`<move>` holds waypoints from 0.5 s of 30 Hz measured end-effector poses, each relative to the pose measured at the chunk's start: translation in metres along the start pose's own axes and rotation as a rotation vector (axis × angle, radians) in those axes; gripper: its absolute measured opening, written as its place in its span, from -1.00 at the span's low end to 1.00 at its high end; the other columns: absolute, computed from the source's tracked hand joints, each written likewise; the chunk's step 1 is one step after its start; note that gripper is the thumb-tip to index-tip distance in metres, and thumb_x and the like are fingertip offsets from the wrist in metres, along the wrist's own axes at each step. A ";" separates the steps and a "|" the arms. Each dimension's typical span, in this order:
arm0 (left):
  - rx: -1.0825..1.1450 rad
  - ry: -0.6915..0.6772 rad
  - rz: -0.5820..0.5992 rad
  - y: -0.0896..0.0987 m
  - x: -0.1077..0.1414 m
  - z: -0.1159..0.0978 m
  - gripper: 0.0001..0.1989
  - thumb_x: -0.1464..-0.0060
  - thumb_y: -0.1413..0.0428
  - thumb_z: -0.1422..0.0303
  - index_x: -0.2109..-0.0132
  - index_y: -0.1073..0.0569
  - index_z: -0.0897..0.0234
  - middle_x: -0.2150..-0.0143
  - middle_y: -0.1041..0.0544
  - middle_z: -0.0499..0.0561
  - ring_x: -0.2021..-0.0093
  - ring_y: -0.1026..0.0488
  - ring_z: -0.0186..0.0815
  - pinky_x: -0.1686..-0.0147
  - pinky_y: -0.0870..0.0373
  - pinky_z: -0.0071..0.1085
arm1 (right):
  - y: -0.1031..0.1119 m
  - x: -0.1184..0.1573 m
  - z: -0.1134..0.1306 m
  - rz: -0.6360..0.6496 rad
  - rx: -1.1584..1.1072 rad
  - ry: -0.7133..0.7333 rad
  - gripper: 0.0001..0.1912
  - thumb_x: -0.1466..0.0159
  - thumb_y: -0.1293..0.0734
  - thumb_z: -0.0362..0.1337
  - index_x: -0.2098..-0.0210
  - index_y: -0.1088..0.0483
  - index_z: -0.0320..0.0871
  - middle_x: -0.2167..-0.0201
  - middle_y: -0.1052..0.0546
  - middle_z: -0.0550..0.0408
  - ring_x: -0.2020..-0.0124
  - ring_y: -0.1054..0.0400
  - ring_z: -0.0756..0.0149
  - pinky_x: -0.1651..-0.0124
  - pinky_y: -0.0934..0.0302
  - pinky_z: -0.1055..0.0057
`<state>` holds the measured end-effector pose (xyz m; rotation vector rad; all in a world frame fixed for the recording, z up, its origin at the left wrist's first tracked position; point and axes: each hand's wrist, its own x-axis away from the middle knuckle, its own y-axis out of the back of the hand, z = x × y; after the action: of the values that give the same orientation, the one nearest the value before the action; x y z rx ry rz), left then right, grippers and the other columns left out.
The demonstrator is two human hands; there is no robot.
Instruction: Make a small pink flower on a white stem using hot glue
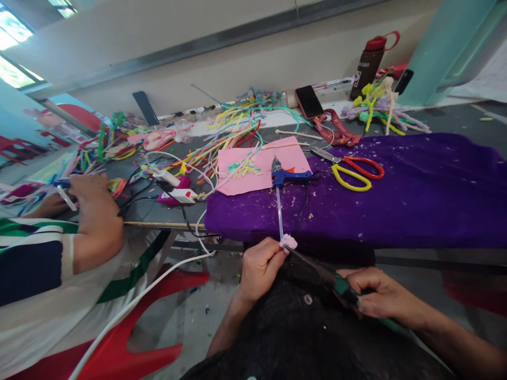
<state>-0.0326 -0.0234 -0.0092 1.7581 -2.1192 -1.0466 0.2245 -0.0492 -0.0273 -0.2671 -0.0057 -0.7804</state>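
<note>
My left hand (259, 269) pinches a small pale pink fluffy piece (289, 241) in front of the table's edge. In my right hand (380, 293) are green-handled scissors (317, 266), their dark blades reaching left so the tips meet the fluffy piece. How far the blades are apart is hard to make out. Just beyond my left hand, a blue glue gun (291, 176) with a long clear glue stick (279, 211) lies on the purple cloth (420, 200). Its nozzle rests over a pink paper sheet (233, 182) strewn with small yellow and green clippings.
Red-and-yellow-handled scissors (354, 171) lie on the cloth. Behind are bundles of pipe cleaners (233, 126), a phone (309, 103) and a dark bottle (368, 68). A power strip (178, 196) with cables sits left. Another person's arm (97, 227) works at far left.
</note>
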 end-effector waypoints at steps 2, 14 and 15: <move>0.033 0.006 -0.006 0.000 0.001 0.000 -0.81 -0.10 -0.03 0.44 0.45 -0.44 0.31 0.49 -0.40 -0.04 0.45 -0.34 -0.42 0.42 -0.22 -0.51 | -0.001 0.000 0.001 0.005 -0.074 -0.019 -0.60 -0.08 -0.32 -0.01 0.59 -0.33 -0.25 0.48 -0.34 0.06 0.41 -0.17 0.34 0.34 -0.03 0.41; 0.128 0.083 -0.039 -0.002 -0.001 0.000 -0.82 -0.10 -0.04 0.43 0.44 -0.46 0.32 0.48 -0.41 -0.05 0.45 -0.34 -0.44 0.40 -0.21 -0.53 | -0.003 -0.003 0.007 -0.022 0.076 0.010 -0.63 -0.11 -0.31 -0.03 0.59 -0.28 -0.21 0.46 -0.30 0.07 0.38 -0.16 0.32 0.32 -0.03 0.40; 0.136 0.106 -0.044 -0.003 -0.001 0.001 -0.81 -0.10 -0.04 0.42 0.45 -0.46 0.32 0.49 -0.40 -0.05 0.46 -0.33 -0.44 0.41 -0.21 -0.53 | -0.004 -0.003 0.008 -0.032 0.146 0.022 -0.64 -0.12 -0.31 -0.05 0.60 -0.25 -0.20 0.46 -0.27 0.09 0.38 -0.15 0.31 0.31 -0.02 0.39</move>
<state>-0.0305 -0.0221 -0.0110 1.8846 -2.1410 -0.8171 0.2206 -0.0478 -0.0189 -0.1198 -0.0468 -0.8106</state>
